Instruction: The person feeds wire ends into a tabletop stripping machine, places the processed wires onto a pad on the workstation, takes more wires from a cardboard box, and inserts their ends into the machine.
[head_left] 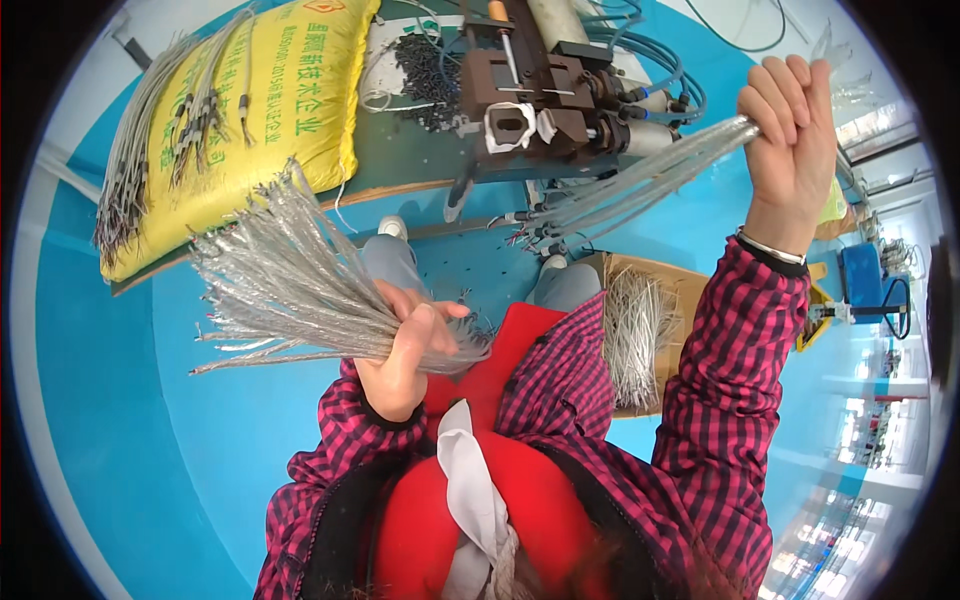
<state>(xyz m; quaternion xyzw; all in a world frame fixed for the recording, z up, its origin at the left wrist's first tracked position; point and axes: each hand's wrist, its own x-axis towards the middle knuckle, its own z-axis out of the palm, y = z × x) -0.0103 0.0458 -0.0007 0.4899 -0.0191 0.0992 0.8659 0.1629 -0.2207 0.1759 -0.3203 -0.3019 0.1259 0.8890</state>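
- Left hand [400, 360] clamped on a fanned bundle of clear wires [280, 280], strands spreading up-left from the fist.
- Right hand [790, 130], raised, gripping a thinner wire bunch [640, 180] trailing down-left toward the dark machine [540, 90].

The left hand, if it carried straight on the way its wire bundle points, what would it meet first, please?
Probably the yellow sack on the bench: the left hand aims its fanned bundle of clear wires up and leftward at it. Depth is unclear, so it might pass short.

Clear tube bundle [640, 175] ends hidden inside right hand [790, 140], fanned bundle [290, 280] base covered by left hand [410, 350] grip
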